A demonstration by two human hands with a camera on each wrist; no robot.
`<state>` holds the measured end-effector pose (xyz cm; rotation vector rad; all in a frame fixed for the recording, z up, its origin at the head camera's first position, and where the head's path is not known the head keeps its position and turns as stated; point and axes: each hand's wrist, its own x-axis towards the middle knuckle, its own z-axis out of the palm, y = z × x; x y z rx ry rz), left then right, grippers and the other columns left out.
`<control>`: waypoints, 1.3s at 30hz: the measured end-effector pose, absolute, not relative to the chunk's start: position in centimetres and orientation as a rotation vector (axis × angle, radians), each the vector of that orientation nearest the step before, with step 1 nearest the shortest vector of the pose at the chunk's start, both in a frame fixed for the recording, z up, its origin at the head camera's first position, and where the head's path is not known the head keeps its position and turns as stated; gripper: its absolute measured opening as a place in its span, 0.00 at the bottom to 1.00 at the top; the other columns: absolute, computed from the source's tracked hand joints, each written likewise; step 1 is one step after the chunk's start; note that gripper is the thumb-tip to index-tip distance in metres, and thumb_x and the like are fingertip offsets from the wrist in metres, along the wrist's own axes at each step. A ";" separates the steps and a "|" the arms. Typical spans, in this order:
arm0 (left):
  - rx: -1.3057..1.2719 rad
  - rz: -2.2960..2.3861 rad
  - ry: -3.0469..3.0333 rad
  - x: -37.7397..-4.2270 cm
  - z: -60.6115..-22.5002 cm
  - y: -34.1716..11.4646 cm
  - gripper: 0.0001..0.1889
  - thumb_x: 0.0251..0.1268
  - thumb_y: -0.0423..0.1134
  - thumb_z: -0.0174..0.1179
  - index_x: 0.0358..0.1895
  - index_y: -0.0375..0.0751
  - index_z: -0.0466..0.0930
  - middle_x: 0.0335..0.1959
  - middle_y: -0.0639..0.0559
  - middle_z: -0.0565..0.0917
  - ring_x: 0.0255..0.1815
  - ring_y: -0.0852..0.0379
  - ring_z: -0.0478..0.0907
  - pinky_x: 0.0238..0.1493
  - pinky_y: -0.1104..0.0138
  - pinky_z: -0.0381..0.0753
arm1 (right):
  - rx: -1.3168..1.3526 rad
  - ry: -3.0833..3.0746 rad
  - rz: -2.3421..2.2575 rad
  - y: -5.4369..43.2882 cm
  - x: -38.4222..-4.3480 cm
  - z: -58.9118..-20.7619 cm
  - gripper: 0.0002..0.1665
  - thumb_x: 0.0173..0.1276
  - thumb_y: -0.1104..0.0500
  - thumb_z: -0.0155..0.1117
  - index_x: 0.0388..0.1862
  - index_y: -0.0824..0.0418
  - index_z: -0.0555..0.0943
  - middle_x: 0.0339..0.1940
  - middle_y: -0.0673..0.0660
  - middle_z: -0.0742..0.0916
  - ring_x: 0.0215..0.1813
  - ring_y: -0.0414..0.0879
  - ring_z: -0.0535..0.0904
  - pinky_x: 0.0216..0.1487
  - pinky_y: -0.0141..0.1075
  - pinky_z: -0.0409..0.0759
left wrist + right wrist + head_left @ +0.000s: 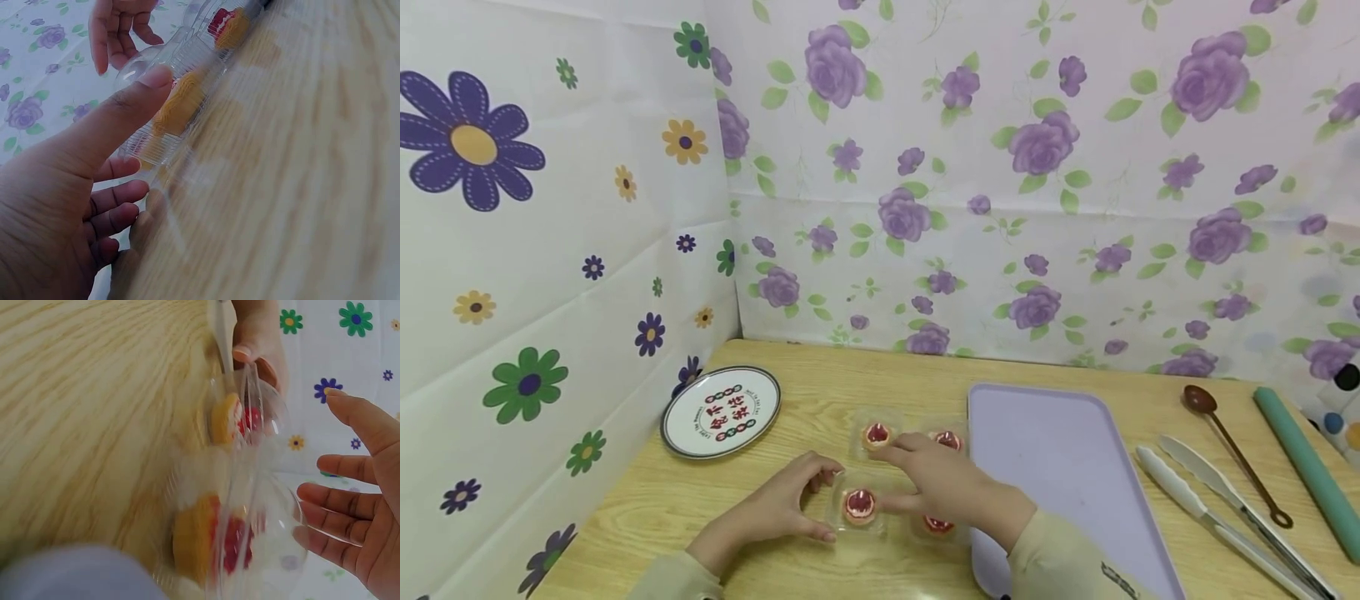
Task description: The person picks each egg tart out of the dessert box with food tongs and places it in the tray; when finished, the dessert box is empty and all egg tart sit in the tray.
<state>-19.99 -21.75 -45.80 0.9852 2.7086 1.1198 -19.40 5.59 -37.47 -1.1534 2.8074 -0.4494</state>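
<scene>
Four clear plastic boxes, each with a red-topped tart, stand grouped on the table. My left hand (782,504) is at the left side of the front-left box (859,507), thumb and fingers spread apart; whether they touch it I cannot tell. My right hand (943,483) hovers over the group with its fingers extended, partly hiding the front-right tart (938,524) and back-right tart (947,440). The back-left tart (877,435) lies just beyond its fingertips. In the right wrist view, the right hand (362,506) is relaxed beside a domed lid (275,519), holding nothing.
A white plate (688,417) with red lettering lies at the left. To the right of the boxes is a lilac tray (1052,467). Tongs (1210,517), a brown ladle (1232,442) and a green roll (1307,467) lie further right. Flowered cloths hang behind and at the left.
</scene>
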 end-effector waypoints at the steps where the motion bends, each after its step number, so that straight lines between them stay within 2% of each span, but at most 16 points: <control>1: 0.991 1.113 2.710 -20.0 -45.8 -21.8 0.40 0.40 0.58 0.74 0.59 0.48 0.71 0.45 0.57 0.74 0.43 0.62 0.70 0.47 0.71 0.74 | -1.154 2.809 -0.436 5.3 -19.4 -37.6 0.38 0.63 0.35 0.60 0.69 0.49 0.70 0.64 0.55 0.78 0.63 0.50 0.75 0.58 0.47 0.79; 12: 1.007 1.095 2.718 -19.9 -45.8 -21.8 0.40 0.39 0.57 0.75 0.58 0.47 0.71 0.44 0.56 0.74 0.42 0.62 0.69 0.46 0.71 0.74 | -1.173 2.824 -0.277 2.6 -19.6 -38.3 0.42 0.58 0.29 0.59 0.65 0.51 0.73 0.61 0.53 0.80 0.60 0.48 0.77 0.55 0.41 0.81; 18: 0.970 1.062 2.733 -19.8 -45.9 -21.8 0.40 0.39 0.59 0.74 0.59 0.51 0.71 0.45 0.58 0.74 0.42 0.63 0.69 0.46 0.71 0.73 | -1.208 2.800 -0.185 1.8 -19.7 -38.5 0.43 0.58 0.28 0.60 0.65 0.52 0.74 0.59 0.51 0.81 0.58 0.46 0.78 0.55 0.41 0.81; 25: 0.960 1.052 2.748 -19.8 -45.9 -21.7 0.41 0.37 0.62 0.73 0.59 0.51 0.71 0.45 0.60 0.74 0.43 0.64 0.69 0.48 0.71 0.74 | -1.163 2.838 -0.101 1.0 -19.6 -39.0 0.49 0.50 0.22 0.58 0.64 0.48 0.74 0.57 0.49 0.81 0.54 0.47 0.79 0.55 0.42 0.80; 36: 0.954 1.041 2.754 -19.5 -46.0 -21.7 0.41 0.38 0.61 0.73 0.60 0.51 0.71 0.45 0.59 0.73 0.43 0.65 0.68 0.47 0.72 0.74 | -1.258 2.883 -0.089 0.7 -19.5 -39.8 0.43 0.55 0.30 0.64 0.66 0.48 0.71 0.49 0.49 0.83 0.53 0.43 0.79 0.60 0.42 0.76; 39: 0.962 1.029 2.767 -19.7 -45.9 -21.7 0.41 0.38 0.62 0.73 0.60 0.52 0.70 0.45 0.60 0.73 0.42 0.66 0.68 0.47 0.72 0.74 | -1.276 2.897 -0.082 0.7 -19.5 -39.9 0.43 0.56 0.31 0.65 0.66 0.49 0.71 0.48 0.49 0.83 0.51 0.43 0.79 0.59 0.41 0.77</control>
